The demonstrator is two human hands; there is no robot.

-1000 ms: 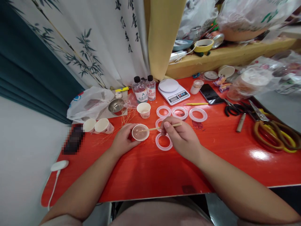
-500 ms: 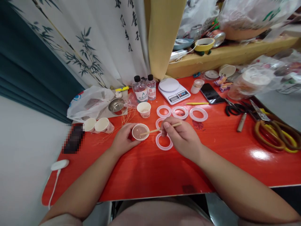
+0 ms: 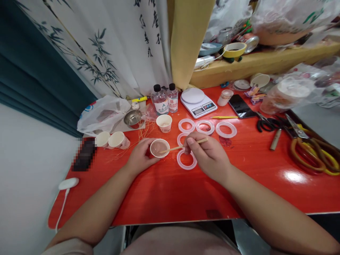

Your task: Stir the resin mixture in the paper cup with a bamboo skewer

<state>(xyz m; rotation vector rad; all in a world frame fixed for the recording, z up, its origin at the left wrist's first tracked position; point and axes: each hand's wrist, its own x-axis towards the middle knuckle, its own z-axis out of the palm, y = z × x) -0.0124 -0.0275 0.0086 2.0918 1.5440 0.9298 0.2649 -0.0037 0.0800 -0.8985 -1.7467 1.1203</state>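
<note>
My left hand point(image 3: 142, 156) is wrapped round a paper cup point(image 3: 156, 144) that holds a cloudy pinkish-brown liquid. In my right hand point(image 3: 208, 152) a thin wooden stick point(image 3: 174, 148) is pinched, its far end dipping into the cup. Beneath and beside the right hand lie several translucent ring moulds point(image 3: 186, 160) on the red table. Another paper cup point(image 3: 164, 124) stands just behind the held one. Farther back are two clear bottles with black caps, one marked A point(image 3: 160, 102) and one marked B point(image 3: 172, 101).
A white kitchen scale point(image 3: 198, 104) stands at the back, with a small jar point(image 3: 225, 97) and a phone point(image 3: 242, 106) to its right. Scissors point(image 3: 309, 145) lie at the right. Two paper cups point(image 3: 117, 140) and a metal bowl point(image 3: 133, 118) are on the left.
The stick's tip has shifted within the cup, from the middle toward its right side. Both hands keep their grip. The whole view has moved slightly.
</note>
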